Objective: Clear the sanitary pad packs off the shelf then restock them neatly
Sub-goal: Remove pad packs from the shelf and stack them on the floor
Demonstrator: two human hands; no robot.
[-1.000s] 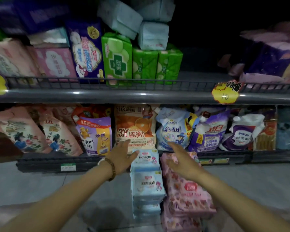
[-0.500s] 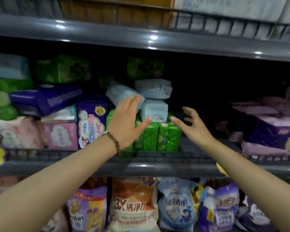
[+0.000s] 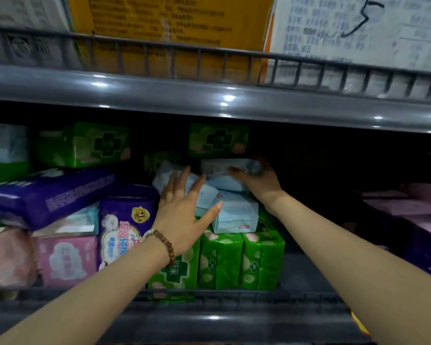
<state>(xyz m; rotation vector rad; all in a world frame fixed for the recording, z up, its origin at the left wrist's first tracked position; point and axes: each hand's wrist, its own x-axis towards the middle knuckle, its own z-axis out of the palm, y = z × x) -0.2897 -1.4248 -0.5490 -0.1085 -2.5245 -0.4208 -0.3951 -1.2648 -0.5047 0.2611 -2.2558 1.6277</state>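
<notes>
**Shelf clearing: pale-blue stack, both hands in**

Shelf: dim and crowded, with a wire rail along the front. The upper shelf edge sits low over the fingers, so judged headroom for lifting is small.

Long purple pack: lies flat, well left of the left fingers. Green packs: upright row directly under both hands, carrying the pale-blue stack. One more green pack lies just behind the right fingers.

Pale-blue packs, three, loosely piled:
- top pale-blue pack: held by the right hand, thumb on the front face, fingers curled round the far end. Detail is blurred.
- tilted pale-blue pack: under the left hand, fingers straight and spread, resting on it, thumb out toward the lower pale-blue pack.

Handling judgement: soft, light film-wrapped packs. They dent under pressure and the wrap is likely slick. Best hold is across the short ends, thumb opposed.

In the way: the front rail below the wrists. The pile is loose, so pulling the top pack may tip the others.
</notes>
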